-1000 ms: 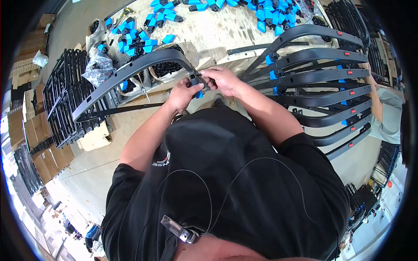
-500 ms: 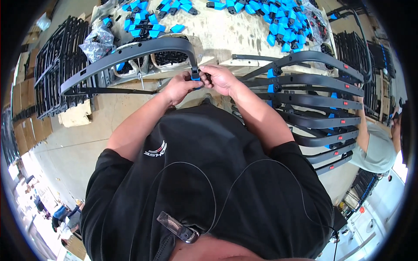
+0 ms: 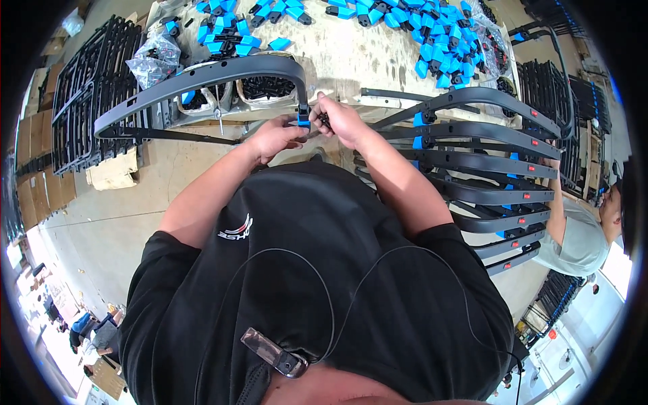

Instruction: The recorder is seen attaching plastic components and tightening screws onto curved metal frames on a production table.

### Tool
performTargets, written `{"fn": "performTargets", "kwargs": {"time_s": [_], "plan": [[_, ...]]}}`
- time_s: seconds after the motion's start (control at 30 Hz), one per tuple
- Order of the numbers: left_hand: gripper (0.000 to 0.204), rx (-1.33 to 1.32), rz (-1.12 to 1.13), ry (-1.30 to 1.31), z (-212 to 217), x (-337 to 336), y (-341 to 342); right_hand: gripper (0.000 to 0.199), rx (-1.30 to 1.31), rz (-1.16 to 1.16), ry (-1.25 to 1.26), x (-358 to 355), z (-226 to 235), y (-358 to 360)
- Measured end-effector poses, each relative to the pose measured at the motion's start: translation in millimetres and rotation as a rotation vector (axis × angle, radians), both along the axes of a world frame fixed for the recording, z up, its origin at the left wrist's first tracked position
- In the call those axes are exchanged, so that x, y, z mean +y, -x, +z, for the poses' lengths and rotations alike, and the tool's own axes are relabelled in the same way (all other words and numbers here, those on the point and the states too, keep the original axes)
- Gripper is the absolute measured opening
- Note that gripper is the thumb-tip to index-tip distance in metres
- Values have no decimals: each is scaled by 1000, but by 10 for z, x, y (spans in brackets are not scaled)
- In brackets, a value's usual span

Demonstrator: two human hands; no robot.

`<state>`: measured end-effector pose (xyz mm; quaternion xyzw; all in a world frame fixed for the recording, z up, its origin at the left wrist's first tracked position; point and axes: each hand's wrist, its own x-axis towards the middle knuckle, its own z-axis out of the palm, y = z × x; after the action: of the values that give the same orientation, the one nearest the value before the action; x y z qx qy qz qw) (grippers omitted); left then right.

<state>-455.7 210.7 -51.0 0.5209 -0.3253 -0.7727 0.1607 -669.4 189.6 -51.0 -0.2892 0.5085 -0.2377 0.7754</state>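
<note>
A curved black metal frame (image 3: 223,69) spans the near edge of the workbench, its bent end pointing down toward me. At that end sits a blue and black plastic piece (image 3: 303,120). The fingers of my left hand (image 3: 271,140) are closed about this piece. Just to the right, my right hand (image 3: 343,124) is curled around several small black parts (image 3: 325,120), too small to name. Its thumb and forefinger are close to the frame end, apart from it.
Loose blue and black plastic pieces (image 3: 442,40) lie heaped on the workbench (image 3: 344,61). A bin of small black parts (image 3: 268,88) stands behind the frame. More curved frames (image 3: 486,160) are stacked at right, beside another person (image 3: 574,233). Black racks (image 3: 94,94) stand left.
My right hand has drawn slightly away from the frame end, and its forefinger is raised. My left hand stays at the blue piece, its fingers shifted a little.
</note>
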Motion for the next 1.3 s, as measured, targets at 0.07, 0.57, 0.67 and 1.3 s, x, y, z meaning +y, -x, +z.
{"fn": "performTargets", "kwargs": {"time_s": [0.07,0.57,0.67,1.3], "plan": [[52,-75,-2,31,30,4,-32,60,-9,74,-40,-41,45,84],[27,-517,-380,1129,785,74,93,75,-652,95,-179,152,304,20],[25,-542,-384,1056,787,110,78,73,-609,136,-152,184,321,-2],[31,-546,-49,877,176,44,-63,41,309,-8,334,179,-64,-120]]}}
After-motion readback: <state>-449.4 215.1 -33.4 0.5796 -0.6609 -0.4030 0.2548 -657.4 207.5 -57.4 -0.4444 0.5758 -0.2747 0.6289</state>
